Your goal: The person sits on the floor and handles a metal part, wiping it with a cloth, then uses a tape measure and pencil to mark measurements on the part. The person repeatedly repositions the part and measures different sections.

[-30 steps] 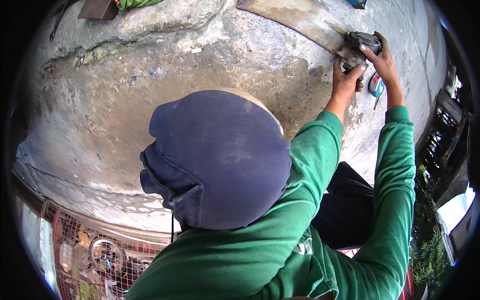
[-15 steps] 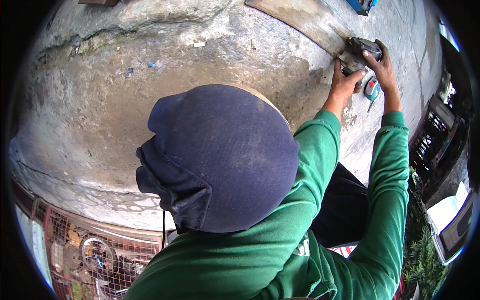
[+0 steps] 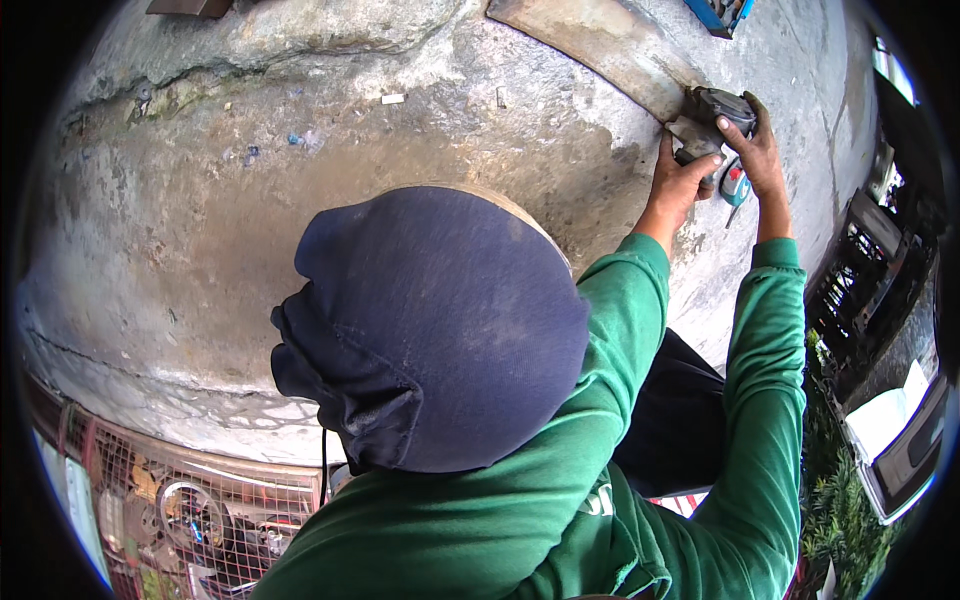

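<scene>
My left hand [image 3: 680, 188] is closed around the lower left part of a dark, grimy, rounded object [image 3: 722, 104], its thumb lying across the front. My right hand [image 3: 758, 150] grips the same object from the right, with the thumb on its face and fingers curled over its far side. I cannot make out what kind of object it is. Just below, between my wrists, sits a small teal piece with a red patch [image 3: 736, 184] and a thin tip pointing down. A long, worn brownish board [image 3: 610, 50] lies on the concrete and meets the object's left side.
Cracked, stained concrete [image 3: 200, 230] spreads to the left. A blue bin [image 3: 722, 14] stands at the far right top. A dark blue cloth head covering [image 3: 460, 320] blocks the middle. Red wire mesh [image 3: 200, 510] is at lower left; dark metal clutter [image 3: 880, 240] lines the right.
The whole view has shifted slightly. Both my hands keep their grip on the dark object, which stays against the end of the board.
</scene>
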Demonstrator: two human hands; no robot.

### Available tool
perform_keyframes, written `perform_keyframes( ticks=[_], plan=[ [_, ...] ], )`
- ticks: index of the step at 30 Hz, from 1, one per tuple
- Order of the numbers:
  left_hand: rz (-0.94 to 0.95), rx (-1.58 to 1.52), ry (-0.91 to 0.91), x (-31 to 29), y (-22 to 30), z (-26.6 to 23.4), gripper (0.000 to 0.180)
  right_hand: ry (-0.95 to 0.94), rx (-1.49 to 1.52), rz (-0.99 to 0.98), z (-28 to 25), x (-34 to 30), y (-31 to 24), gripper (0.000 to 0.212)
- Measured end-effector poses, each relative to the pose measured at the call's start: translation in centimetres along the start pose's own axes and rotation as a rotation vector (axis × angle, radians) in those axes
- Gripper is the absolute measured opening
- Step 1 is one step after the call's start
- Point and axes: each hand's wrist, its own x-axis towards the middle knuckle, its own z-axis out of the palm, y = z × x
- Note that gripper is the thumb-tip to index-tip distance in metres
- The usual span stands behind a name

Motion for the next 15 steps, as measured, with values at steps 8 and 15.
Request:
perform_keyframes(
  ticks=[8, 15],
  plan=[
    [0.015, 0.021, 0.017, -0.2, 0.6, 0.3, 0.075, 0.006, 0.025, 0.026, -0.2, 0.2, 0.3, 0.103],
    [-0.023, 0.068, 0.023, -0.2, 0.1, 0.1, 0.077, -0.017, 0.075, -0.001, -0.2, 0.4, 1.4, 0.100]
  ],
)
